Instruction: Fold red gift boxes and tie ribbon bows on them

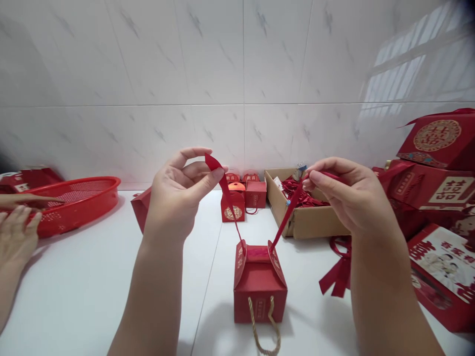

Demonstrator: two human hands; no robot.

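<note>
Upright on the white table stands a small red gift box (260, 291) with a twisted rope handle (272, 331) hanging down its near side. A dark red ribbon (291, 217) runs through its two top flaps and rises from them in a V. My left hand (187, 183) pinches one ribbon end between thumb and fingers, with the tip sticking out above the thumb. On the other side my right hand (339, 188) pinches the opposite end, the ribbon passing behind the thumb. Both hands are above the box and apart from it.
At the back stand more small red boxes (233, 205). Right of them is a cardboard box (319, 222) of red ribbons. A ribbon bow (339, 267) lies beside my right forearm, near stacked red gift boxes (436, 141). Another person's hands (18, 232) touch a red plastic basket (81, 212).
</note>
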